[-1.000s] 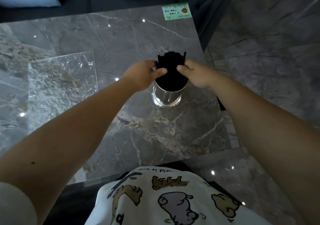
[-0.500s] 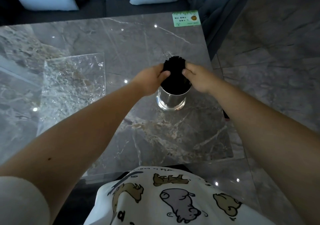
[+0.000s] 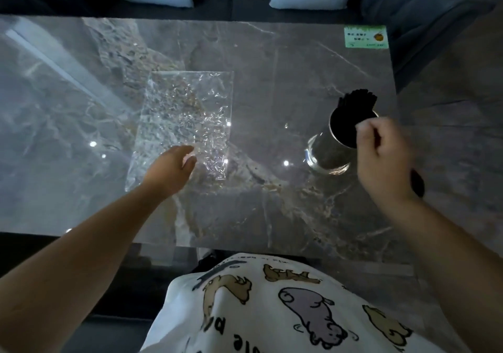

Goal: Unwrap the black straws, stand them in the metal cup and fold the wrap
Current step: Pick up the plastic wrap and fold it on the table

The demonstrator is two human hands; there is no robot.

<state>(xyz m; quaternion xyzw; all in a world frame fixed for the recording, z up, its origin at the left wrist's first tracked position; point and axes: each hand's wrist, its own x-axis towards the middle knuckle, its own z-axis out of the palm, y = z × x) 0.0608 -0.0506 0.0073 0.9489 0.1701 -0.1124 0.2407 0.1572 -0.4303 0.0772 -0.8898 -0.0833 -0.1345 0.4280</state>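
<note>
1. We are looking down at the grey marble desk (image 3: pixel 272 85), and the black straws (image 3: pixel 356 105) are standing bunched in the metal cup (image 3: pixel 326 148) at about three o'clock, their tops leaning toward the far right.
2. Our right hand (image 3: pixel 381 156) is hovering just beside the cup's rim at its four o'clock; its grip is loosely curled and, as far as we can tell, holding nothing.
3. The clear plastic wrap (image 3: pixel 187 118) is lying flat and crinkled on the desk around ten o'clock from us, well apart from the cup, with its long axis running away from us, near edge to far edge.
4. Our left hand (image 3: pixel 174 167) is reaching over the wrap's near end, fingers (image 3: pixel 187 151) open and spread, apparently just touching or about to touch the film; contact is too hard to judge through the glare.
5. We are judging the straws step as done and the folding as the part left.
6. The left hand is clearly the nearer one: the wrap is stretching from its fingertips toward twelve o'clock, so folding along that long axis is likely calling for lifting the near edge and carrying it away.
</note>
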